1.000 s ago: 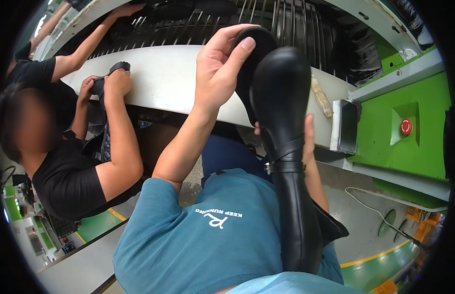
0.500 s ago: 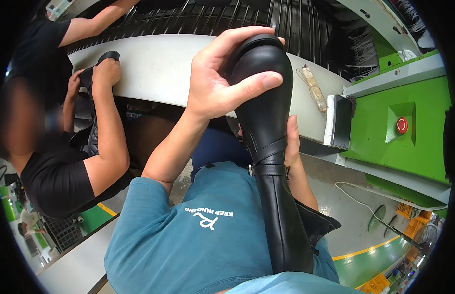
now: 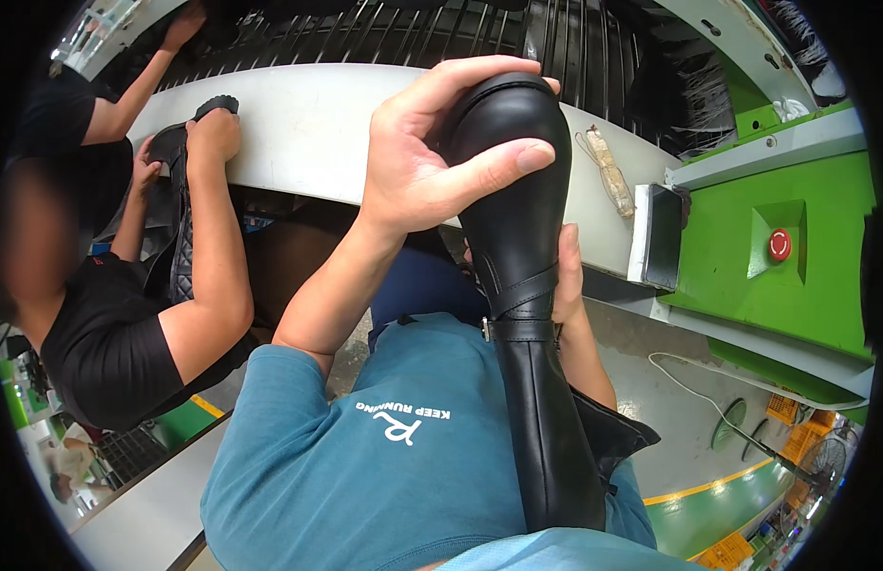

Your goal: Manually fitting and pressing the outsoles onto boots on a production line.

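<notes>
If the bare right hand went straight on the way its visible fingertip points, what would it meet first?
Probably the long, smooth white tabletop, which shows just past the right hand beside the black leather-look boot; depth is unclear, so it might pass above instead.

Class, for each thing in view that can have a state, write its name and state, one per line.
Boot: held in both hands
Left hand: clasped over toe, thumb on top
Right hand: gripping boot, partly hidden
Strap: wrapped around boot
Flap: sticking out sideways
Red button: pressed or not, unclear
Fan: running or not, unclear
</notes>
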Motion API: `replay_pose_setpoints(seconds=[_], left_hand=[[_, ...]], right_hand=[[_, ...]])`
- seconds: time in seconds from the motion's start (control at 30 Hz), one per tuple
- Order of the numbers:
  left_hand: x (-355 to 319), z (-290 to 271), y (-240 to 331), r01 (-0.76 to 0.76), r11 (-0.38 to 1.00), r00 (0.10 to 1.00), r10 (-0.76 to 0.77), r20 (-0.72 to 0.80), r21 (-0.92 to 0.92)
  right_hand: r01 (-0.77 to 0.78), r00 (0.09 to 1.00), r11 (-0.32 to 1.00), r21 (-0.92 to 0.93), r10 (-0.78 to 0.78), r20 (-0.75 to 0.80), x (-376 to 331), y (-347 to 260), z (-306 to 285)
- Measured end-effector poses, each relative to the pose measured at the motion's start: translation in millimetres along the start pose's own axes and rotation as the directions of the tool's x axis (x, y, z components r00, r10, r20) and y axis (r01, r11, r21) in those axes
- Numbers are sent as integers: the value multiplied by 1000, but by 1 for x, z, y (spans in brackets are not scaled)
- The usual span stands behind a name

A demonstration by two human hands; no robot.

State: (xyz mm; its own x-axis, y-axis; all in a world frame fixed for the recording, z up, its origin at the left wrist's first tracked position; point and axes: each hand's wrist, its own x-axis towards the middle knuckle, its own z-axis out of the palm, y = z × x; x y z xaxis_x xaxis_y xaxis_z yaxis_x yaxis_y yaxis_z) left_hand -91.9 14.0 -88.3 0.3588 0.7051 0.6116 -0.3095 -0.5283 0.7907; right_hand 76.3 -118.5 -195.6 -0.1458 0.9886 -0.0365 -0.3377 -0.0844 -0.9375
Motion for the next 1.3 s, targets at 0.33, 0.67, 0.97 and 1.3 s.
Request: replay_pose_setpoints(seconds=[0.33,0.67,0.97,1.3], left_hand=[[-1,0,1,-18,1000,1000,18,-3,7],[-3,1,2,-8,1000,1000,8,-17,-9],[-7,3,7,39,999,999,-40,-35,-38],[-9,7,10,30,998,999,-32,-40,-48]], right_hand=[[-7,999,1000,6,6,43,1,1,-2],[-6,999,999,48,4,44,1,7,-5],[9,999,1000,6,-9,33,2,3,-2],[13,1000,998,65,-14,20,-2,5,-3]])
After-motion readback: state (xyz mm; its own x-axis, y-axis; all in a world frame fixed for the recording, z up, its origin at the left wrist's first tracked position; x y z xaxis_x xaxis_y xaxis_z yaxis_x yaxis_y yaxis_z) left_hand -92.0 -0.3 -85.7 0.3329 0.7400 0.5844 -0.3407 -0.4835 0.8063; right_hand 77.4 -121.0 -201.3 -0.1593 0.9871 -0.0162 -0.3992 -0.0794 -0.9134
